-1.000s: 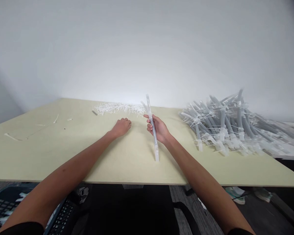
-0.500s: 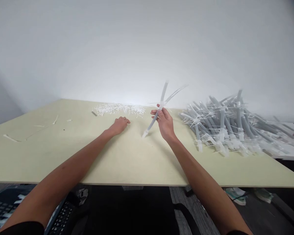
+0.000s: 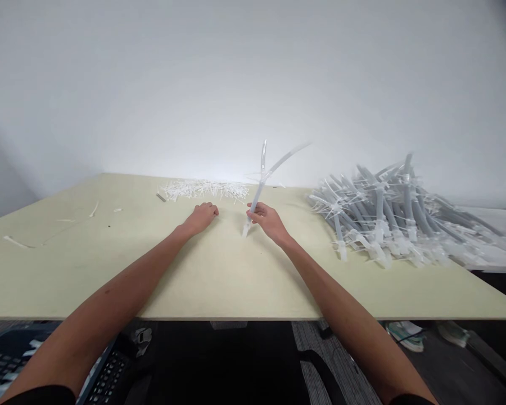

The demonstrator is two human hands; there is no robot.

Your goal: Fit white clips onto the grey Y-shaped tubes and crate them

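Note:
My right hand (image 3: 270,223) pinches a branched clear plastic tube (image 3: 257,194) near its lower end, just above a whitish end fitting (image 3: 245,228). The tube stands tilted over the table, and two arms spread upward from a joint with thin white ties around it. To its left, my left hand (image 3: 202,217) rests on the table with curled fingers; whether anything small is in them I cannot make out. Behind that hand lies a loose pile of white cable ties (image 3: 206,189).
A large heap of similar tubes (image 3: 388,214) covers the table's right side. Loose tie pieces (image 3: 19,242) lie at the left, and a small grey strip (image 3: 161,197) sits beside the tie pile. Below the table's front edge is a dark basket (image 3: 105,374) with white parts.
My right hand has slid from the tube's joint down toward its lower end, moving left and toward me. The tube has turned more upright. My left hand has barely shifted.

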